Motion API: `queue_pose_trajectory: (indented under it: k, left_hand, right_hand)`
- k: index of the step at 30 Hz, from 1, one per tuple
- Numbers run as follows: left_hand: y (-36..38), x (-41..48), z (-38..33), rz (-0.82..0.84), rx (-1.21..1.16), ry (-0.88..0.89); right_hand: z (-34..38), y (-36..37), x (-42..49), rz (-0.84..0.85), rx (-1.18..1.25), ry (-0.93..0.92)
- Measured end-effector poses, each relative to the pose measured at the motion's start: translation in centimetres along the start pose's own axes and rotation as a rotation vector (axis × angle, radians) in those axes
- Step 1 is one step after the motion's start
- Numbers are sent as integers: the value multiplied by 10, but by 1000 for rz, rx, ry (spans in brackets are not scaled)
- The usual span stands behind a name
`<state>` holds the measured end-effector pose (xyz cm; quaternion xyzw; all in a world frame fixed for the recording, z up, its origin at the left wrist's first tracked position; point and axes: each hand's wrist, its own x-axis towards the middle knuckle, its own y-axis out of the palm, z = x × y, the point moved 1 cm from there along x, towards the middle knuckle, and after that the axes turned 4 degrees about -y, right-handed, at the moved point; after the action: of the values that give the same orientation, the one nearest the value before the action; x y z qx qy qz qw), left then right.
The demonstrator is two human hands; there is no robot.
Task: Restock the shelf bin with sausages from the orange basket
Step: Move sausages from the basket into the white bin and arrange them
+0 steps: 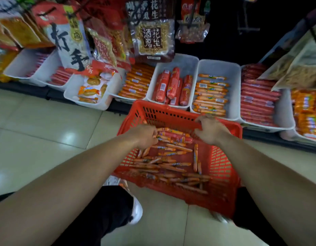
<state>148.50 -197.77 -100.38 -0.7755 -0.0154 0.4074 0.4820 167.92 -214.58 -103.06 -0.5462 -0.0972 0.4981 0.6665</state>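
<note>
An orange basket (223, 167) sits on the floor in front of the low shelf, with several thin orange-wrapped sausages (169, 166) loose on its bottom. My left hand (144, 136) reaches into the basket's far left part and grips a bunch of sausages (171, 134). My right hand (211, 128) is over the basket's far right, fingers curled toward the same bunch; what it holds is hidden. Just beyond the basket stands a white shelf bin (233, 75), its front half filled with rows of the same thin sausages (209, 96).
Neighbouring white bins hold thick red sausages (173, 86), orange sausages (136, 82) and red sticks (256, 96). Snack bags (152, 32) hang above the bins. Pale floor tiles (47, 130) lie to the left. My shoe (136, 208) stands near the basket's front corner.
</note>
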Motion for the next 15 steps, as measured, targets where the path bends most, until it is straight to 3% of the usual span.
queue_pose_trajectory:
  k: [6, 10, 15]
  left_hand:
    - [63, 10, 21, 167, 92, -74]
    - [88, 40, 33, 131, 72, -99]
    - [111, 88, 42, 71, 32, -160]
  right_hand:
    - [-25, 68, -3, 179, -28, 55]
    - [-35, 106, 21, 261, -61, 105]
    - [-37, 143, 55, 248, -64, 133]
